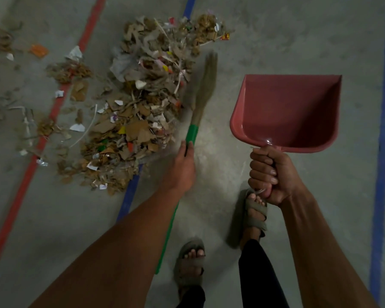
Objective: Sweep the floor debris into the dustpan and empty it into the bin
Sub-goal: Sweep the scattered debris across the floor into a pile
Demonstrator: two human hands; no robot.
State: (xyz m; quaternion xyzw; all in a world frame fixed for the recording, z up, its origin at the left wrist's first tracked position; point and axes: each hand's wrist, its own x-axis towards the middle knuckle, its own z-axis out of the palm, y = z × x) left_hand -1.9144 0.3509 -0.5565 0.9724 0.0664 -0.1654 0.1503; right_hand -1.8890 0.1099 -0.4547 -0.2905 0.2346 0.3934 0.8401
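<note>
A long pile of debris [142,103], mostly torn cardboard, paper scraps and wrappers, lies on the grey floor left of centre. My left hand [183,165] grips the green handle of a grass broom [203,90], whose blurred bristles sit against the pile's right edge. My right hand [269,174] grips the handle of a red dustpan [289,114], held above the floor to the right of the broom with its open mouth facing away from me. The pan holds nothing. No bin is in view.
Loose scraps [62,72] lie scattered further left, across a red floor line [22,183]. Blue floor lines [382,130] run along the right and under the pile. My two sandalled feet [255,214] stand on the bare concrete below the dustpan.
</note>
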